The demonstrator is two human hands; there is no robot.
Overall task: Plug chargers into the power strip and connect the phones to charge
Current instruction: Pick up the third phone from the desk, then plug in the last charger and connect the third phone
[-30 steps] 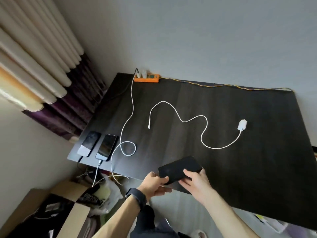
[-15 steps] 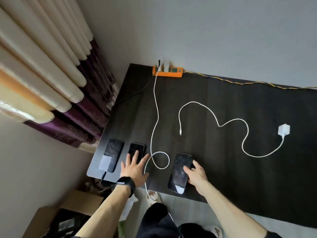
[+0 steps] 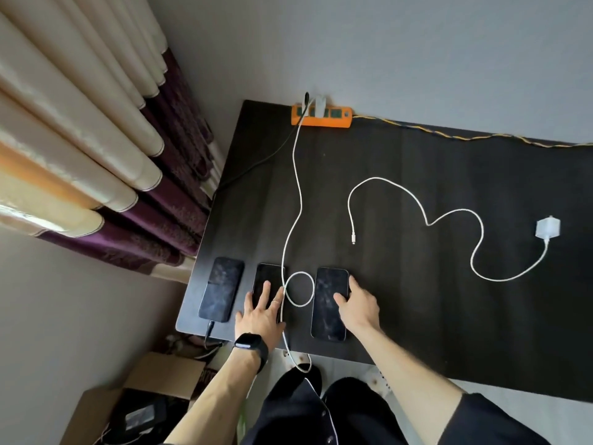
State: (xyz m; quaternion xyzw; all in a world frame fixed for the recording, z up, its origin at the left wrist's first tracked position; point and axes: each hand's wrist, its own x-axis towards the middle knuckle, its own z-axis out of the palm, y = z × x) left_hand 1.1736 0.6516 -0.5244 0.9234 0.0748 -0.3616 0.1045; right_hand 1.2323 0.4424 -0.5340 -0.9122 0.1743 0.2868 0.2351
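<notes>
Three dark phones lie in a row near the table's front left edge. The left phone has a black cable at its near end. My left hand rests flat with spread fingers on the middle phone. My right hand lies on the right side of the third phone, fingers touching its screen. An orange power strip sits at the far edge with a white charger and a black plug in it. A loose white charger lies at the right, its cable end free in the middle of the table.
A white cable runs from the strip down between the middle and third phones, loops, and drops over the front edge. The dark table meets a grey wall. Curtains hang on the left; a cardboard box stands on the floor.
The third phone, held in both hands at the table's front edge a second ago, now lies flat to the right of the other two. My left hand moved onto the middle phone.
</notes>
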